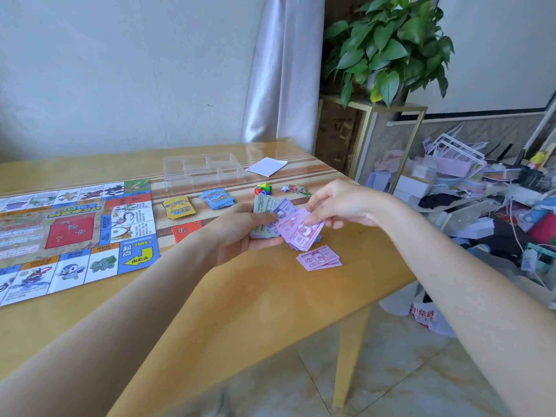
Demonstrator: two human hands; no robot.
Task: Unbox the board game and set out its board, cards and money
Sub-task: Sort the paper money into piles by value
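Gripping a fanned wad of play money [275,219] in the left hand [237,233], fingers curled under it. Pinching a pink note [301,231] off the top with the right hand [334,206], thumb and forefinger closed on its edge. Sitting just below both hands, a small pink pile [319,258] already on the table [270,296]. Lying out flat, well left of the left hand, the board [75,236]; beyond the hands, yellow cards [179,207] and blue cards [218,199] (stacked, neat enough). Risking a spill here: thin notes clinging together, two peeling off as one, or the loose fan sliding out and mixing colours.
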